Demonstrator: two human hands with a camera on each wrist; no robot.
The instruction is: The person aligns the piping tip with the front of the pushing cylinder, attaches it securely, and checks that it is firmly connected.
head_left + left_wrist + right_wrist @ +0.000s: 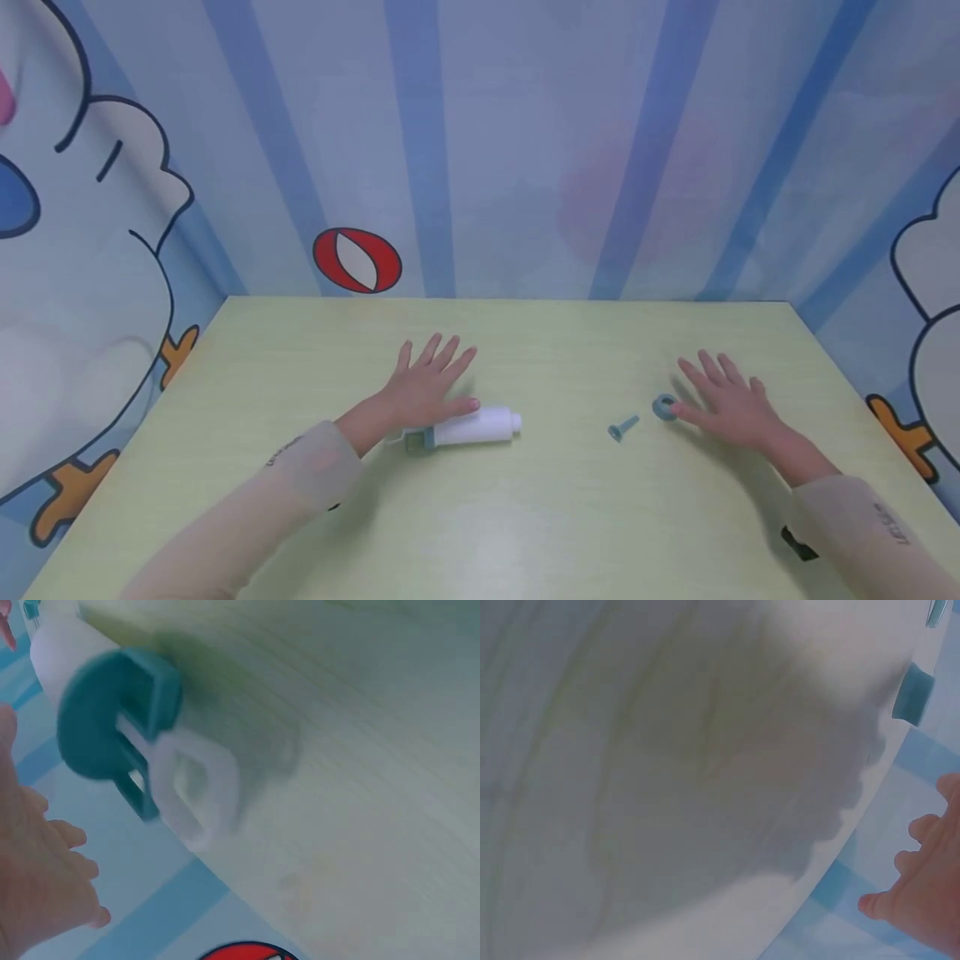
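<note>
My left hand (423,392) hovers with spread fingers over the back end of a white cylinder (476,426), which lies on its side with a narrow tip pointing right. A teal flange (90,720) and a white loop handle (225,787) show at its near end in the left wrist view. On the right, my right hand (731,408) is spread too, its thumb beside a small teal ring (657,407) and overlapping it in the head view. Left of the ring lies a teal piece shaped like a flared pin (617,432). Both palms face down and neither hand holds anything.
The pieces lie on a pale yellow-green table (555,517). Behind it stands a blue striped backdrop (510,167) with cartoon figures, meeting the table's far edge. Light sleeves cover both forearms.
</note>
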